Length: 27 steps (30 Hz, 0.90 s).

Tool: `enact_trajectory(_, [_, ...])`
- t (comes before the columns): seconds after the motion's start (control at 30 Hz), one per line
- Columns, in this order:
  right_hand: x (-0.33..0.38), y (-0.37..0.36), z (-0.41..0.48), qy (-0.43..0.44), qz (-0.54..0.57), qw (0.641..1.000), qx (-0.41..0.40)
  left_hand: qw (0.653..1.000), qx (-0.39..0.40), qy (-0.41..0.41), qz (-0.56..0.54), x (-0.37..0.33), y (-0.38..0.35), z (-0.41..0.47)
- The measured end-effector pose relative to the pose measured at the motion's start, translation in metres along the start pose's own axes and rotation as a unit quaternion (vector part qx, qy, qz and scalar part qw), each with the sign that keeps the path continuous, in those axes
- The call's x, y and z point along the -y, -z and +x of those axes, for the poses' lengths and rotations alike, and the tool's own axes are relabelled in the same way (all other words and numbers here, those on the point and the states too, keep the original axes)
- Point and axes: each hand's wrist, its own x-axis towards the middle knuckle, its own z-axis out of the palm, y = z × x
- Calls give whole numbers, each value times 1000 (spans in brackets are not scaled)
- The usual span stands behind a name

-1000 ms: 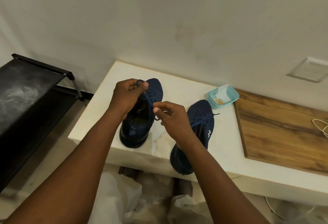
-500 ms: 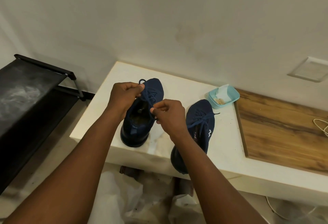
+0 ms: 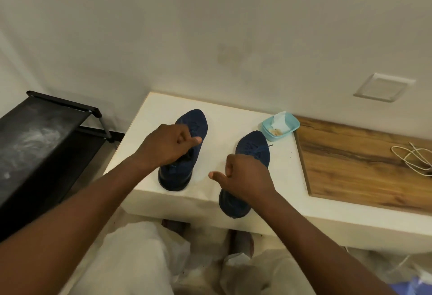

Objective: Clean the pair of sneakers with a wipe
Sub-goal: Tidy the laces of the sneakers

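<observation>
Two navy sneakers are seen on the white ledge [image 3: 233,117]. The left shoe [image 3: 187,154] lies toes toward the wall, heel toward the person, long axis running near to far with a slight rightward lean. The right shoe [image 3: 253,152] is set parallel to it, toes near the tub [image 3: 280,126], heel overhanging the ledge's front edge.

The left hand [image 3: 167,146] is held over the left shoe's lace area, fingers curled in, thumb stuck out to the right; whether a lace is pinched cannot be told. The right hand [image 3: 245,175] is loosely fisted over the right shoe's midsection, thumb pointing left; nothing is seen gripped in it.

A wipe [image 3: 279,119] is seen standing in the tub, beyond and right of the right hand, just past the right shoe's toe. The right hand is judged the nearer one for fetching it; the reach would run forward and slightly right, along the shoe's axis. No wipe is in hand yet, so wiping is judged not underway.

A cable [image 3: 411,156] lies on the wood panel [image 3: 350,166], well apart.
</observation>
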Motion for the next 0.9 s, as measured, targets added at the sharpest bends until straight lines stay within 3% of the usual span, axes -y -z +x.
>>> enact_trajectory(0.1, [-5,-3,-19,-20,-65,997,27,974,152,-66,154,1,5,-31])
enact_trajectory(0.17, [-6,-6,-29,-35,-87,995,38,950,136,-105,260,5,-2,-46])
enact_trajectory(0.27, [-2,-14,-39,-59,-82,994,32,933,92,-94,335,3,-18,-55])
enact_trajectory(0.4, [7,-12,-52,-81,-16,996,38,935,85,-47,342,-13,-24,-55])
enact_trajectory(0.67, [14,40,-58,-36,17,999,-4,964,40,-60,255,-44,12,-71])
enact_trajectory(0.9, [47,101,-24,59,-5,997,-55,950,-87,-102,283,-74,75,-69])
